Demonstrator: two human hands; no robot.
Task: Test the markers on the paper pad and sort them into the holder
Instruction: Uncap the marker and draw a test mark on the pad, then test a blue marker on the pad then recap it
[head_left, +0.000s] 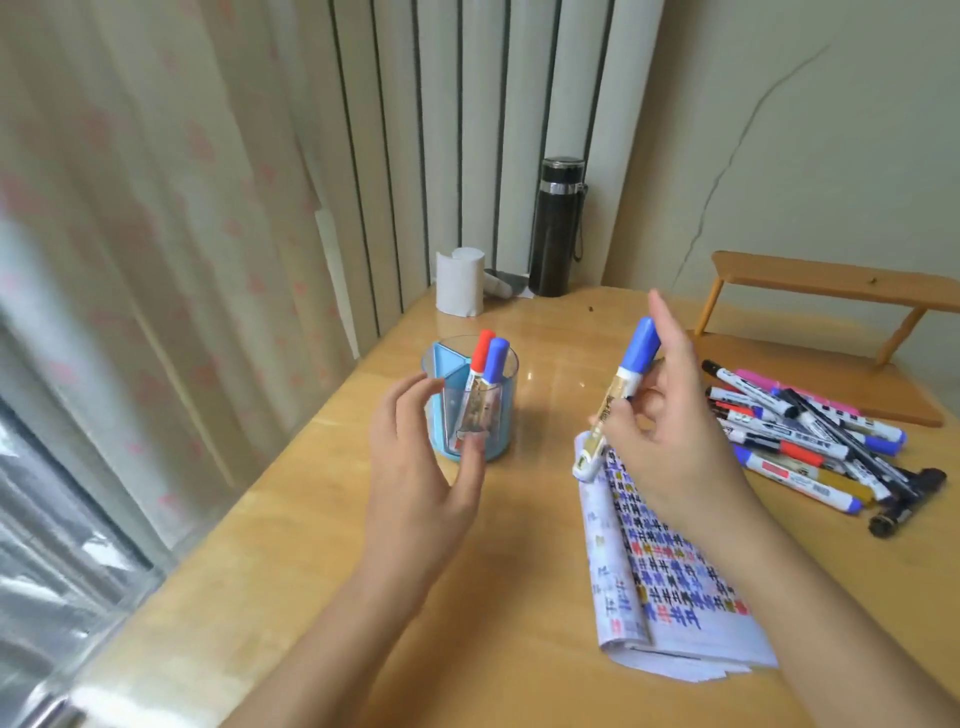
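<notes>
- Our right hand (670, 415) pinches a blue-capped white marker (618, 395) above the scribbled paper pad (675, 597).
- Our left hand (415, 467), loose-fingered, holds nothing beside the clear blue holder (506, 395).

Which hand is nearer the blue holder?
Left. The left hand is at the clear blue plastic holder; the right hand holds a blue-capped marker over to its right.
</notes>
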